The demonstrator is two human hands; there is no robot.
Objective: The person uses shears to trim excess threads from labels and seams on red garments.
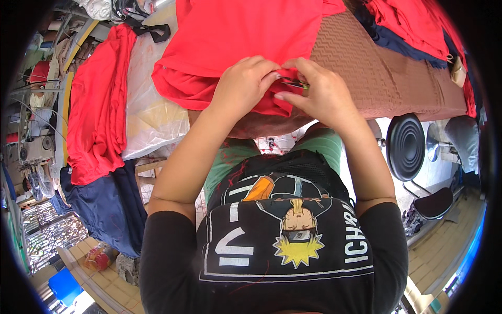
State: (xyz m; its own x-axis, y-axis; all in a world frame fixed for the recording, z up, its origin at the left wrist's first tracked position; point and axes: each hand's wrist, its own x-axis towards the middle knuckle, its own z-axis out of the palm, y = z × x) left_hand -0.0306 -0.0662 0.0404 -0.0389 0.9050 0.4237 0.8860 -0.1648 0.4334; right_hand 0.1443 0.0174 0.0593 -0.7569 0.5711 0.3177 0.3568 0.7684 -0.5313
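Note:
A red garment lies spread over the table in front of me, its near edge bunched up and hanging at the table's front. My left hand pinches a fold of that near edge between thumb and fingers. Close beside it, my right hand is curled around a small dark-bladed tool with a yellow-green part, which looks like thread snips. The blades point left, toward the pinched fabric and my left fingertips. Much of the tool is hidden by my right fingers.
A brown patterned cloth covers the table. Red garments with navy cloth hang at the left, beside clear plastic sheeting. More red clothing is piled at the far right. A round black stool stands right of me.

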